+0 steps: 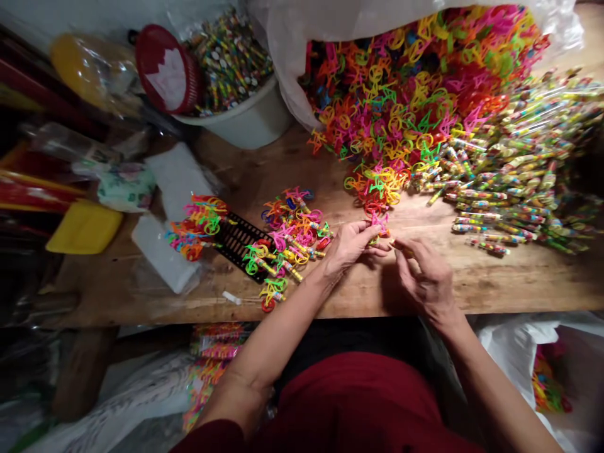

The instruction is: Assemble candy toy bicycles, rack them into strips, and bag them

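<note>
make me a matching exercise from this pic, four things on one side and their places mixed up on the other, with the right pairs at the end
Things
1. pink plastic piece
2. black slotted tray
3. red basket
4. loose pile of wrapped sticks

Places
a. by the rim of the white bucket
b. on the wooden table, at the picture's right
c. held in the left hand
d. with colourful plastic pieces at both ends

Pairs: 1-c, 2-d, 3-a, 4-b

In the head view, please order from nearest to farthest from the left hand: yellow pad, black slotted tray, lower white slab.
From the left hand:
1. Black slotted tray, left of it
2. Lower white slab, beyond the tray
3. Yellow pad, left of the slab
</note>
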